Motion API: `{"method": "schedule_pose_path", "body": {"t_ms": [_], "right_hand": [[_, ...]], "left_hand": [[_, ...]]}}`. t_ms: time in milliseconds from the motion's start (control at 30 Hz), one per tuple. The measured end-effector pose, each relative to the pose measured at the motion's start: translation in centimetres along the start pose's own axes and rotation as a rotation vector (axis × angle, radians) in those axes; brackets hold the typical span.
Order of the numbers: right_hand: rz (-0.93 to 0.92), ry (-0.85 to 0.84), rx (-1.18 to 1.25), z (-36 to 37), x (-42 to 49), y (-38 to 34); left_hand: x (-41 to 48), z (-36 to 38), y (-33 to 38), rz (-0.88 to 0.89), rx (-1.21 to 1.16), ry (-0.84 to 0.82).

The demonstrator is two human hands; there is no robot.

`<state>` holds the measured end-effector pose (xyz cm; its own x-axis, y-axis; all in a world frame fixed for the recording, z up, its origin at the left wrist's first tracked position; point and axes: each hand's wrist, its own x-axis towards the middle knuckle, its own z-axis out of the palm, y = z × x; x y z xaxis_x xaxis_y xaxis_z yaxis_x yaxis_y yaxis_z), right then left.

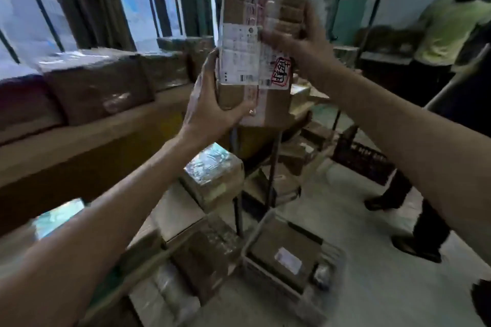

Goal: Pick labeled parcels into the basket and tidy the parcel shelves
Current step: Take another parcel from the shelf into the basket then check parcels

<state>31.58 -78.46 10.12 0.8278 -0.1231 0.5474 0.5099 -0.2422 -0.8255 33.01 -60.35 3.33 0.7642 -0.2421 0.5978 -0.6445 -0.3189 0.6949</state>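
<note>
Brown cardboard, taped and creased, makes up the tall box (255, 42) held upright at chest height, white labels and a red stamp on its face. Left hand (212, 103) cups the lower corner, its grip closed on the box, thumb across the front. Right hand (300, 42) clasps the upper right edge. Below on the floor, a basket (268, 281) holds a flat labeled parcel (287, 255).

brown parcel (233, 8), white label (240, 53), red stamp (280, 71)

Parcel (255, 42) label print blurred, unreadable; basket (268, 271) contents smeared.
</note>
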Motion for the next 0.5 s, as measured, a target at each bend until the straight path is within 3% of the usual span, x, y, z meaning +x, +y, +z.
{"method": "schedule_pose_path", "body": {"t_ms": [233, 400, 500], "right_hand": [[0.353, 0.216, -0.182, -11.5, -7.4, 15.3], [0.756, 0.176, -0.199, -14.9, -16.6, 25.3], [0.925, 0.237, -0.168, -15.2, -22.3, 30.6]], "left_hand": [[-4.6, 18.0, -5.4, -0.266, -0.22, -0.334], [-10.6, 26.8, -10.8, -0.468, -0.37, -0.541], [-13.9, 30.7, -14.8, -0.557, -0.33, -0.604]]}}
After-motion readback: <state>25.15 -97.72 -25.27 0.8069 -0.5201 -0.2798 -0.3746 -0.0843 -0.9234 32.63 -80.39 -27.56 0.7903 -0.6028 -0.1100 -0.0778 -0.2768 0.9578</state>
